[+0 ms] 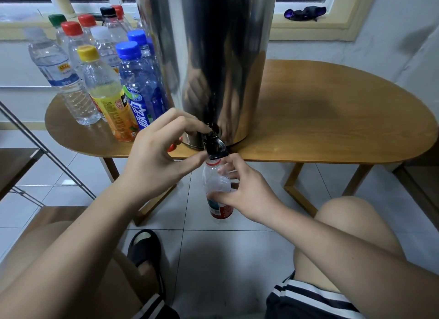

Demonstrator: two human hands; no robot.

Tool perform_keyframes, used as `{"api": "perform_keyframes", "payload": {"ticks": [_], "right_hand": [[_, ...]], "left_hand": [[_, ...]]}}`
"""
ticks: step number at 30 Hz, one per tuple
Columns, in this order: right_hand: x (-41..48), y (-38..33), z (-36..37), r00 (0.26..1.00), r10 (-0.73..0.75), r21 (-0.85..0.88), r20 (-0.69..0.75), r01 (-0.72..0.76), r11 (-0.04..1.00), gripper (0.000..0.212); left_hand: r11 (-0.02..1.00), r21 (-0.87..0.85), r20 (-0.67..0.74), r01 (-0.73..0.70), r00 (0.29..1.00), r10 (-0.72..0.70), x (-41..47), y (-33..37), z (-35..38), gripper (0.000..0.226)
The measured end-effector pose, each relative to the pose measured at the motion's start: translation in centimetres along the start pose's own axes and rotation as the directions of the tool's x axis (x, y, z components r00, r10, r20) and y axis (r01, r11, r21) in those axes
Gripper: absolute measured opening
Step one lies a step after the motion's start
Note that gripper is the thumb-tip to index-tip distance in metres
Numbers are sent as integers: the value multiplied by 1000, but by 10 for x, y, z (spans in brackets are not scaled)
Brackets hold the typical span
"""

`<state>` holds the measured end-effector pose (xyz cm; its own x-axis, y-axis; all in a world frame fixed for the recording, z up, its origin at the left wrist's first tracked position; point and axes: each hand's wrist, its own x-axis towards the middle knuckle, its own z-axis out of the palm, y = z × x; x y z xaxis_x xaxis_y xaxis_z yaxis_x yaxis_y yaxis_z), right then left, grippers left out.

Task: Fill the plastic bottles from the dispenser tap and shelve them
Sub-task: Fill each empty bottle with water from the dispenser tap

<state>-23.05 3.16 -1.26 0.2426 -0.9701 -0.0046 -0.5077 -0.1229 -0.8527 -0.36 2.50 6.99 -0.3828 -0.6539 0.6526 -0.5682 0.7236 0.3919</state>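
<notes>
Wooden table [332,119] before us: our left hand [152,157] pinches the tap [215,145], right hand [249,195] grips the bottle [216,182] (uncapped) beneath.

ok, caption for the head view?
Left hand on the dispenser tap, right hand holding an open bottle under it.

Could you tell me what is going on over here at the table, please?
A seated person's left hand pinches the tap at the foot of the steel dispenser, while the right hand holds an uncapped clear bottle with its mouth just under the spout. Whether water is flowing cannot be told. A cluster of capped bottles stands on the wooden table beside the dispenser.
</notes>
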Motion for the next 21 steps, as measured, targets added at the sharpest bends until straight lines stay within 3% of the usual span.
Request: {"api": "perform_keyframes", "payload": {"ticks": [4,21], "right_hand": [[0,-1,-1,1000,2,-23,5,-2,1000,77],[0,-1,2,1000,2,-44,-10,-3,999,77]], "left_hand": [[997,-48,40,68,997,-66,-4,-6,-3,37],[985,-151,80,88,994,-77,-8,-7,1,49]]}}
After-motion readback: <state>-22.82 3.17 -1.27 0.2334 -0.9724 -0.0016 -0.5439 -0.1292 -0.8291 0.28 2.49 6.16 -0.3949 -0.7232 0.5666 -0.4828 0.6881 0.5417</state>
